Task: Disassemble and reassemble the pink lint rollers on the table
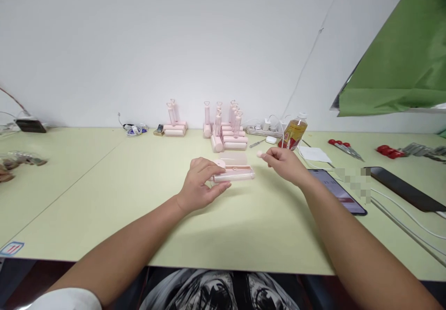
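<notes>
My left hand [200, 184] is at the left end of an open pale pink case [235, 168] on the table, fingers over the top and thumb along the near side. A clear tube [235, 176] runs along the case's front, and its lid [233, 158] stands raised behind. To the right, my right hand [284, 163] pinches a small round pale pink piece [259, 154] between thumb and fingertips, apart from the case. Behind the case several closed pink cases [235, 142] lie grouped, with upright pink tubes [218, 123] topped by loops standing on them.
Another pink group [175, 129] stands back left near a coiled cable [134, 131]. At right are a drink bottle [294, 132], a power strip [265, 131], a phone [337, 191], a black device [406, 188] with white cables, and red-handled tools [344, 148].
</notes>
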{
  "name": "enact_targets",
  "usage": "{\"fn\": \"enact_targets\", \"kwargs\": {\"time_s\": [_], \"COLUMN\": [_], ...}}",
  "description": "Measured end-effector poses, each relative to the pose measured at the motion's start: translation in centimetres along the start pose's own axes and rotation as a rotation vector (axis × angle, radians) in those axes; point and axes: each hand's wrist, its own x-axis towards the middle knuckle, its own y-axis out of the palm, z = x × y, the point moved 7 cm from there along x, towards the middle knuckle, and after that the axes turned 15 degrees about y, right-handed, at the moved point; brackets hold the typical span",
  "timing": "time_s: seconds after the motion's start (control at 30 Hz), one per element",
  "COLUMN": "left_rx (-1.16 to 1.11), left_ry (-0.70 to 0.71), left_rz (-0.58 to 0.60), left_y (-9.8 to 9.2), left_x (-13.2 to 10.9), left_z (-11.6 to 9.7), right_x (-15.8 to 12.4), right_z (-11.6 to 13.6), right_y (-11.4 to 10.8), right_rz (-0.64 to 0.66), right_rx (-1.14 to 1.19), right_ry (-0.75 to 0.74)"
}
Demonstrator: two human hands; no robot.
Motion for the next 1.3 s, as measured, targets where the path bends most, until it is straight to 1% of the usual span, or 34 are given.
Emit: {"fn": "enact_targets", "kwargs": {"time_s": [0.03,0.1,0.13,0.17,0.2,0.27,0.43,0.63,0.77,0.83,0.9,1.03,1.1,1.3], "left_rx": [-0.005,-0.017,-0.023,-0.028,-0.03,-0.031,-0.038,0.0,0.007,0.001,-0.005,-0.011,-0.01,-0.011], "left_ry": [-0.008,-0.019,-0.023,-0.027,-0.032,-0.04,-0.026,0.045,0.088,0.104,0.108,0.104,0.096,0.074], "left_rz": [-0.003,-0.008,-0.012,-0.016,-0.02,-0.024,0.015,0.106,0.104,0.091,0.081,0.068,0.073,0.086], "left_y": [0.0,0.1,0.1,0.0,0.0,-0.1,-0.2,-0.3,-0.3,-0.3,-0.2,-0.3,-0.2,-0.1], "left_x": [-0.1,-0.2,-0.3,-0.3,-0.3,-0.4,-0.3,-0.1,0.0,0.1,0.1,0.0,0.0,-0.1], "left_z": [0.2,0.7,0.9,1.1,1.4,1.8,2.3,2.6,2.4,2.3,2.1,2.1,2.1,2.2], "right_x": [-0.4,-1.6,-2.3,-2.9,-3.5,-4.3,-4.9,-4.8,-4.7,-4.7,-4.7,-4.7,-4.7,-4.5], "right_z": [0.7,2.1,2.7,3.2,3.6,4.1,4.6,4.6,4.2,4.1,4.2,4.5,4.5,4.1], "right_y": [0.0,0.8,1.2,1.6,2.0,2.6,3.5,4.5,4.8,5.0,4.9,4.3,4.2,4.4], "right_rz": [0.056,0.247,0.331,0.387,0.42,0.443,0.423,0.462,0.479,0.483,0.45,0.29,0.234,0.191], "right_rx": [0.12,0.313,0.368,0.402,0.42,0.43,0.378,0.358,0.402,0.386,0.351,0.287,0.254,0.225], "right_ry": [-0.046,-0.139,-0.177,-0.206,-0.226,-0.242,-0.234,-0.241,-0.242,-0.253,-0.286,-0.372,-0.395,-0.416]}}
